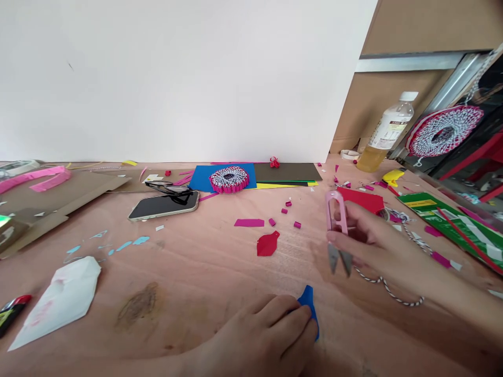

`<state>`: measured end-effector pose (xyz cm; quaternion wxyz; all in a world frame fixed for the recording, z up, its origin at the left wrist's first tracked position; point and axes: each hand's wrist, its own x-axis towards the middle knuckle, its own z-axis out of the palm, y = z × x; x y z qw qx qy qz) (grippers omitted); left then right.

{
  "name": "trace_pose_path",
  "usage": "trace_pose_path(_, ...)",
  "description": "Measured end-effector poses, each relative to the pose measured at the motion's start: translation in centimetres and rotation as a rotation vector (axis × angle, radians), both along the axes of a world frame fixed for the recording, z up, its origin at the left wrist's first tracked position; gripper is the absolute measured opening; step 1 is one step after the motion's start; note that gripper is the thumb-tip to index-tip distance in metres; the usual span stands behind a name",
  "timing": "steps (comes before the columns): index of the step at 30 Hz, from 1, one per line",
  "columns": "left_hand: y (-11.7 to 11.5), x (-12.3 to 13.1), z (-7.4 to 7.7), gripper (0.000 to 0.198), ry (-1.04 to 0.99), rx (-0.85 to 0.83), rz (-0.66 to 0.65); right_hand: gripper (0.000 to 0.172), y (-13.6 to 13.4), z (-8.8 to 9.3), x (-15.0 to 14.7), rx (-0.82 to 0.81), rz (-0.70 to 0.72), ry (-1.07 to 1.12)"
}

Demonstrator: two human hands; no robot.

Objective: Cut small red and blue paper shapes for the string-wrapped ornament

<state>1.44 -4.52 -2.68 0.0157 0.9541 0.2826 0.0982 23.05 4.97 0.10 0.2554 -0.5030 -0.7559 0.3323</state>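
Near the bottom centre, my left hand [271, 330] has its fingers closed on a small blue paper piece [308, 299], whose tip and right edge show past the fingers. My right hand [363, 235] is raised over the table at the right and holds pink thread snips [342, 233], their blades apart and pointing down. A striped cord [393, 293] shows below the right hand. On the wooden table beyond the left hand lies a red paper leaf shape [268, 244], with a magenta strip [249, 223] and small magenta rolls [297, 224] behind it.
A phone [163, 205] with glasses [173, 187] lies centre-left. Behind are a round woven piece [229, 179] and dark card [288, 172]. Cardboard [78, 196] and white paper [61, 298] are left. A bottle [389, 133], red card [360, 200] and green packet [451, 220] stand or lie right.
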Motion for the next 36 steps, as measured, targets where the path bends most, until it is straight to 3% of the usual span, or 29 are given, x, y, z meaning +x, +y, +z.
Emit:
trace_pose_path(3, -0.2, 0.2, 0.0, 0.029, 0.051, 0.019, 0.037, 0.014, -0.8, -0.9, -1.1, -0.17, 0.126, 0.029)
trace_pose_path(9, -0.2, -0.2, -0.1, 0.03, 0.064, 0.071, 0.034, 0.006, -1.0, -2.5, -0.8, -0.12, 0.154, -0.049)
trace_pose_path(12, 0.1, -0.5, -0.1, 0.035, 0.057, 0.047, 0.028, 0.024, -0.8, -2.0, -0.4, -0.275, 0.255, 0.005)
trace_pose_path(15, 0.2, -0.5, 0.1, 0.038, 0.08, -0.002, 0.022, 0.011, -0.7, -1.6, -0.5, -0.467, 0.353, 0.074)
trace_pose_path(18, 0.0, -0.2, 0.5, 0.039, 0.112, -0.046, 0.031, 0.024, -0.9, -1.9, -0.8, -0.554, 0.224, 0.182)
trace_pose_path(24, 0.0, 0.2, 1.4, 0.046, 0.121, -0.111, 0.05, 0.021, -1.8, -3.1, -1.5, -0.392, 0.029, 0.321)
trace_pose_path(31, 0.1, 0.2, 1.4, 0.045, 0.076, -0.115, 0.079, 0.018, -1.8, -3.3, -1.8, -0.333, 0.0, 0.319)
trace_pose_path(36, 0.6, 0.0, 1.3, 0.048, 0.084, -0.144, 0.027, 0.017, -2.0, -3.3, -1.8, -0.291, 0.01, 0.311)
